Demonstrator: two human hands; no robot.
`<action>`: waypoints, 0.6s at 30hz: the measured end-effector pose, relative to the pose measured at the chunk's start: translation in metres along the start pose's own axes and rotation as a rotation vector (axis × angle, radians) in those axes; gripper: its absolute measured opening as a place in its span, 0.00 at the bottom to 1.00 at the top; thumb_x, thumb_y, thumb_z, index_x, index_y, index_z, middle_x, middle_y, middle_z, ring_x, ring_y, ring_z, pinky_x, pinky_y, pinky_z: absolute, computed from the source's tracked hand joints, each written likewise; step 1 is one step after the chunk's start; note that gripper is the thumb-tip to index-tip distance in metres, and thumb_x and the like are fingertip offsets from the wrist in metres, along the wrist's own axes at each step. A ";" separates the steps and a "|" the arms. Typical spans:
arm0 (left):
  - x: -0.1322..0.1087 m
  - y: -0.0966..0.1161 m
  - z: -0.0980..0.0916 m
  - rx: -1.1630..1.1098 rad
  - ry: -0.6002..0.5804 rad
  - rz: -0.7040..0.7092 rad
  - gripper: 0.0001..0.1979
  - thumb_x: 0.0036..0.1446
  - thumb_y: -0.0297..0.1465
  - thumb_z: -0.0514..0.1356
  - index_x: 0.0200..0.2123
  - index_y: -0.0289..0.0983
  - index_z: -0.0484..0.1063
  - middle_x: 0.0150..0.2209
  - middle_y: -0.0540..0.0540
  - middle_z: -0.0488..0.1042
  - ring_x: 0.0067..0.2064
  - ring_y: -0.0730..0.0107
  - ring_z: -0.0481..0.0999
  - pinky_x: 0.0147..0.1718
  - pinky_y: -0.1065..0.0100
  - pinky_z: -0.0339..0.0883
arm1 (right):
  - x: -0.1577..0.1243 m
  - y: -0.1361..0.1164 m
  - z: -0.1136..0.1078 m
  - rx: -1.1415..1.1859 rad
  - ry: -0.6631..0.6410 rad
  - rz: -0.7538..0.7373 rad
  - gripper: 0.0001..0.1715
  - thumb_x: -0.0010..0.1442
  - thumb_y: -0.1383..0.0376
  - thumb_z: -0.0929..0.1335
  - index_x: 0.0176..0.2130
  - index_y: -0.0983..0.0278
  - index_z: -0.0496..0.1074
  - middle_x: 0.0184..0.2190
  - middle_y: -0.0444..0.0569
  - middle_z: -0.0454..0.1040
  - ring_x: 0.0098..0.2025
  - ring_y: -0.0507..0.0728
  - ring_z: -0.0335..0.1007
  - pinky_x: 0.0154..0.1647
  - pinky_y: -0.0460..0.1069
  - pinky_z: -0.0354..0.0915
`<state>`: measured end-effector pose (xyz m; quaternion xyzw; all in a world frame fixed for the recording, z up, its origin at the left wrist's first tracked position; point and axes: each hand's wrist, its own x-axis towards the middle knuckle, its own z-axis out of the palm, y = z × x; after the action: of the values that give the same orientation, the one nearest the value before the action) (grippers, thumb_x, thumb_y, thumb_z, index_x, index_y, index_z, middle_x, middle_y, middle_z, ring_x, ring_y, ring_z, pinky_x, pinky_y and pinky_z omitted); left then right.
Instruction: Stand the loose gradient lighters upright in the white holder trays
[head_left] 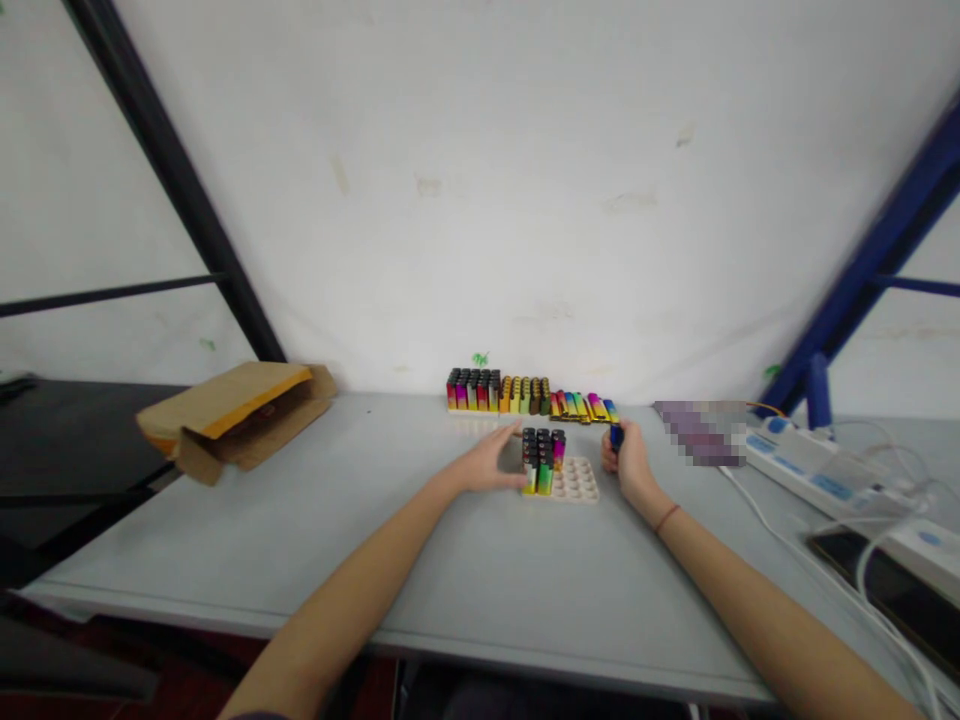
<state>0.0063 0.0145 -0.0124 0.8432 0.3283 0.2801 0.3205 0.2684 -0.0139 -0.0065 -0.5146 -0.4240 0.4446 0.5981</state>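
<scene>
A white tray (579,482) with round holes lies in the middle of the table. Black-topped lighters (538,462) in several colours stand upright in its left part, while the holes on its right side show bare. My left hand (491,460) is at the tray's left edge, thumb and fingers apart around the corner of the standing lighters. To the right of the tray, my right hand (630,460) is closed around a dark blue lighter (616,437), whose lower part the fingers hide. Behind it, loose colourful lighters (581,406) lie in a row by the wall.
Against the wall stand a full block of black-topped lighters (474,390) and a block of upright lighters with yellowish ends (525,395). An opened brown cardboard box (240,410) lies at left. A power strip (810,470), white cables and a phone (885,580) occupy the right.
</scene>
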 end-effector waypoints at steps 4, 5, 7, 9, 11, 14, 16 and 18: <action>0.014 -0.017 -0.008 -0.530 0.315 -0.243 0.40 0.57 0.59 0.46 0.61 0.37 0.56 0.51 0.37 0.71 0.54 0.56 0.71 0.53 0.55 0.64 | -0.006 -0.008 0.006 -0.007 0.042 -0.041 0.19 0.58 0.48 0.58 0.26 0.59 0.57 0.13 0.38 0.56 0.14 0.50 0.50 0.14 0.46 0.50; 0.017 -0.021 -0.011 -0.596 0.401 -0.286 0.37 0.59 0.58 0.43 0.59 0.37 0.59 0.48 0.37 0.72 0.51 0.58 0.73 0.51 0.56 0.66 | -0.009 -0.012 0.007 -0.047 0.022 -0.100 0.18 0.57 0.49 0.60 0.27 0.59 0.57 0.14 0.38 0.58 0.15 0.51 0.53 0.16 0.46 0.52; 0.022 -0.027 -0.016 -0.603 0.547 -0.322 0.34 0.62 0.56 0.41 0.56 0.36 0.62 0.44 0.38 0.74 0.48 0.60 0.75 0.48 0.58 0.69 | -0.014 -0.020 0.007 -0.163 -0.032 -0.251 0.17 0.58 0.51 0.61 0.26 0.60 0.60 0.16 0.40 0.62 0.20 0.52 0.59 0.22 0.47 0.57; 0.024 -0.031 -0.019 -0.527 0.617 -0.316 0.31 0.61 0.54 0.44 0.53 0.36 0.63 0.44 0.39 0.74 0.48 0.62 0.75 0.48 0.60 0.68 | -0.019 -0.028 0.006 -0.287 -0.080 -0.392 0.19 0.58 0.51 0.63 0.23 0.61 0.62 0.19 0.43 0.63 0.25 0.53 0.61 0.27 0.47 0.59; 0.025 -0.034 -0.018 -0.465 0.592 -0.295 0.28 0.59 0.51 0.50 0.51 0.36 0.66 0.44 0.41 0.74 0.49 0.62 0.73 0.50 0.61 0.67 | -0.022 -0.034 0.004 -0.383 -0.152 -0.469 0.21 0.56 0.51 0.64 0.22 0.62 0.64 0.22 0.45 0.65 0.27 0.53 0.61 0.28 0.47 0.58; 0.022 -0.032 -0.013 -0.421 0.446 -0.256 0.24 0.57 0.49 0.54 0.46 0.36 0.72 0.40 0.44 0.76 0.46 0.61 0.74 0.52 0.58 0.64 | -0.023 -0.036 0.001 -0.470 -0.305 -0.467 0.18 0.56 0.52 0.66 0.29 0.64 0.72 0.24 0.46 0.69 0.27 0.54 0.62 0.27 0.47 0.58; 0.018 -0.029 -0.010 -0.378 0.328 -0.216 0.26 0.60 0.50 0.50 0.46 0.37 0.74 0.39 0.45 0.78 0.45 0.61 0.75 0.54 0.56 0.61 | -0.024 -0.035 0.000 -0.525 -0.382 -0.473 0.16 0.58 0.54 0.66 0.35 0.64 0.74 0.25 0.46 0.72 0.28 0.54 0.64 0.28 0.47 0.60; 0.012 -0.023 -0.009 -0.270 0.196 -0.133 0.32 0.61 0.54 0.44 0.52 0.37 0.72 0.44 0.44 0.78 0.49 0.59 0.74 0.58 0.56 0.57 | -0.024 -0.034 -0.001 -0.584 -0.431 -0.497 0.15 0.59 0.55 0.65 0.37 0.64 0.74 0.26 0.46 0.73 0.28 0.54 0.66 0.29 0.48 0.61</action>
<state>-0.0010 0.0402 -0.0205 0.7377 0.3722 0.3807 0.4151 0.2672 -0.0403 0.0260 -0.4397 -0.7581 0.2459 0.4141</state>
